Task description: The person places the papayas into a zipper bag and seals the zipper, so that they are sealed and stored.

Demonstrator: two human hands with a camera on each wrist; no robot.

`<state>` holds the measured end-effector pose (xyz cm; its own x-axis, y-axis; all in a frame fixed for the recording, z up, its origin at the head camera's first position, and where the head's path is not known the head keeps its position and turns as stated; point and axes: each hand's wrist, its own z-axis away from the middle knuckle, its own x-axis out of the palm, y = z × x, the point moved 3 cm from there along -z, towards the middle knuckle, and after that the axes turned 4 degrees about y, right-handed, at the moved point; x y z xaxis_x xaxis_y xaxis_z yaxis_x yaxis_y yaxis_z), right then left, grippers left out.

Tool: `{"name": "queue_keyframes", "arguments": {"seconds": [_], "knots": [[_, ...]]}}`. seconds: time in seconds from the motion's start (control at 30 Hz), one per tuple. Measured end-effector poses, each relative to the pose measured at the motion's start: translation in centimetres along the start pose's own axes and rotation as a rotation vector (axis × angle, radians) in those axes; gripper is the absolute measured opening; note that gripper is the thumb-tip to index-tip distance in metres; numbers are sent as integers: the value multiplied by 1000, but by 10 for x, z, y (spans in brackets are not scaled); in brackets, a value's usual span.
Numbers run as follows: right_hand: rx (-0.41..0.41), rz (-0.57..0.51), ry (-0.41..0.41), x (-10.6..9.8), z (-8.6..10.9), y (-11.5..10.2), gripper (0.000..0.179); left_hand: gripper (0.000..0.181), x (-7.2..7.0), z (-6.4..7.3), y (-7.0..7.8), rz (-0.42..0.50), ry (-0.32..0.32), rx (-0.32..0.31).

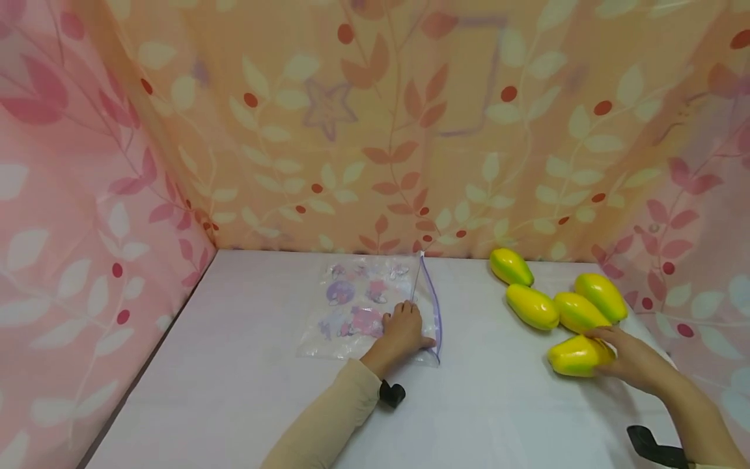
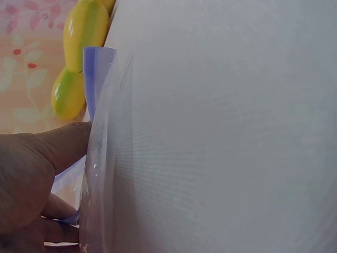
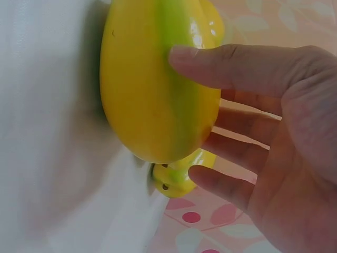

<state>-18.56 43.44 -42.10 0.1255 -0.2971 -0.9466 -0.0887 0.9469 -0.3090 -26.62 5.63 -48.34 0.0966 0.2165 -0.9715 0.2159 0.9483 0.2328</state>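
A clear zip bag (image 1: 351, 339) with pink and purple cartoon prints lies flat, its purple-edged mouth facing right. My left hand (image 1: 401, 332) rests at that mouth, thumb and fingers spread apart. In the left wrist view, the thumb (image 2: 68, 145) touches the bag's edge beside the purple strip (image 2: 95, 79). At the right, my right hand (image 1: 635, 358) holds the nearest yellow-green papaya (image 1: 577, 356) by its right end. The right wrist view shows the thumb (image 3: 210, 63) on its upper side and the fingers behind it, their tips partly hidden.
Several more papayas lie behind the held one, among them a papaya (image 1: 512, 267) near the back edge and another papaya (image 1: 601, 296) at the far right. Floral curtains (image 1: 375, 130) enclose the white table (image 1: 234, 404) at the back and both sides.
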Motion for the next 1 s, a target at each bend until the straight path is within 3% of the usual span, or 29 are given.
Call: {"name": "queue_keyframes", "arguments": {"seconds": [0.4, 0.67, 1.0], "knots": [[-27, -14, 28, 6, 4, -2, 61, 96, 2, 2, 0, 39, -22, -9], [25, -45, -25, 4, 1, -4, 76, 96, 3, -2, -1, 25, -11, -3], [40, -53, -80, 6, 2, -4, 76, 96, 3, -1, 0, 20, -14, -6]]}}
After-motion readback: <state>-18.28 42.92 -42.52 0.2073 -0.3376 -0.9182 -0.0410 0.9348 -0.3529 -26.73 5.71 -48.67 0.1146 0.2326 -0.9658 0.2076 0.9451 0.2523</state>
